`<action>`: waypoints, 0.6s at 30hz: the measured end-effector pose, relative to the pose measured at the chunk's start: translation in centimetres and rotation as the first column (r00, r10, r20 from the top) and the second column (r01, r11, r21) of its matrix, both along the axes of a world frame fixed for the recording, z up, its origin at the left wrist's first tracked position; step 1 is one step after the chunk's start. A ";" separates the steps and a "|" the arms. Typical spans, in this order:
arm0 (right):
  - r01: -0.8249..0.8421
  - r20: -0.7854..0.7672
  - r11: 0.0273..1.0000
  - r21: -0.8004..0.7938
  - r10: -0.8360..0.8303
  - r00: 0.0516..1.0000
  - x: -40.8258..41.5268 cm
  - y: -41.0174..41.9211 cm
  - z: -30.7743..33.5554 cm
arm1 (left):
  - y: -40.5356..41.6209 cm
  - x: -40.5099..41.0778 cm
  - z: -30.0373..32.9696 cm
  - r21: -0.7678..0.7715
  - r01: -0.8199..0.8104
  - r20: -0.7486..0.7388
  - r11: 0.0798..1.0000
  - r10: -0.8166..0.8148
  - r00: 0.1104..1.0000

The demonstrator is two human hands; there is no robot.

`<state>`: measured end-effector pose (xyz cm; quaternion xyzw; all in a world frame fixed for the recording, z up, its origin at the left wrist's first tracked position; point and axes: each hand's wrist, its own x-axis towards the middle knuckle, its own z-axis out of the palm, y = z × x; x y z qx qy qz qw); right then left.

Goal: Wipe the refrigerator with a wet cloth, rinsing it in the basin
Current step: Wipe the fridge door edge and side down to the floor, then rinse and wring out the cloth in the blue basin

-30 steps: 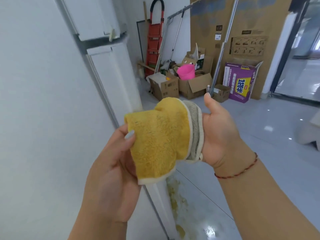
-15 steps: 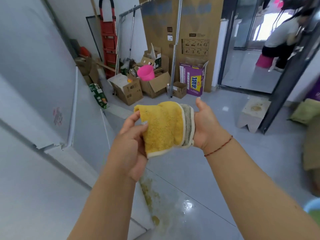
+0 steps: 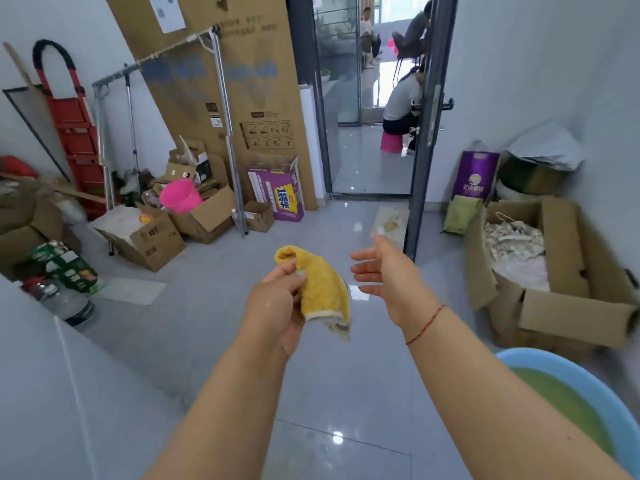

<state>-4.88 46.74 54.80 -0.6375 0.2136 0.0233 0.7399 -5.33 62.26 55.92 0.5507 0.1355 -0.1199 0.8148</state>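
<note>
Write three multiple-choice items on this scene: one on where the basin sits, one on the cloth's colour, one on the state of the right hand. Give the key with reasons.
1. Where does the basin sit?
A. lower right, beside the right arm
B. on top of the red ladder
C. beyond the glass door

2. What colour is the cloth?
A. blue
B. yellow
C. black

3. How is the right hand?
A. gripping the cloth
B. clenched in a fist
C. open, apart from the cloth

Key: 1 A, its blue rim shows at the lower right corner; 2 B, its fluffy face is yellow; 3 C, its fingers are spread, and only the left hand holds the cloth.
</note>
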 end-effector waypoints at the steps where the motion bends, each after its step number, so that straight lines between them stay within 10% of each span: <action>1: -0.001 0.027 1.000 0.001 0.001 1.000 -0.3 -1.0 0.1 | -1.6 0.4 -0.1 0.001 0.046 -0.011 0.999 -0.046 0.999; 14: 0.091 0.088 0.968 -0.233 -0.072 0.994 -1.4 -10.4 -3.8 | -15.5 6.4 -3.0 -0.101 0.517 -0.104 0.850 -0.526 0.844; 18: 0.326 0.038 0.945 -0.032 -0.324 0.945 0.3 -14.6 -6.1 | -19.5 9.3 -4.1 -0.115 0.617 -0.153 0.779 -0.627 0.764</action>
